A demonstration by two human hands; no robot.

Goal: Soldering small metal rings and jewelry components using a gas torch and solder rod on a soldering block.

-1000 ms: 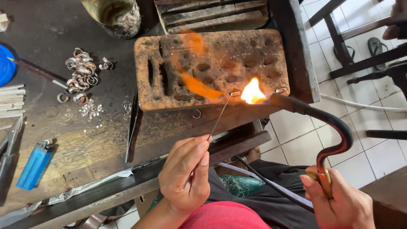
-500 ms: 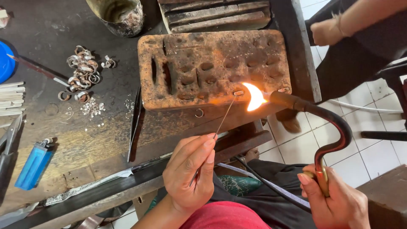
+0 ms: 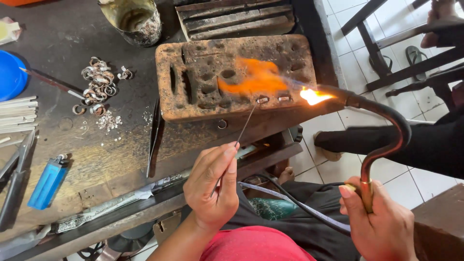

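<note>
My left hand [image 3: 212,186] pinches a thin metal wire [image 3: 246,124] whose tip reaches a small ring [image 3: 262,100] on the pitted brown soldering block [image 3: 193,87]. A second small ring [image 3: 284,98] lies just right of it. My right hand [image 3: 382,224] grips the brass handle of a curved gas torch [image 3: 386,128]. Its flame [image 3: 261,79] blows leftward across the block over the two rings.
A pile of silver rings [image 3: 96,84], tweezers [image 3: 154,135], a blue lighter [image 3: 47,181], a blue dish [image 3: 10,75] and a metal pot [image 3: 135,19] sit on the dark bench. Another person's legs [image 3: 415,145] and stools stand on the tiled floor at right.
The flame has lengthened and spread leftward over the block. The wire tip has moved onto the ring at the block's front edge. The other person has shifted at right.
</note>
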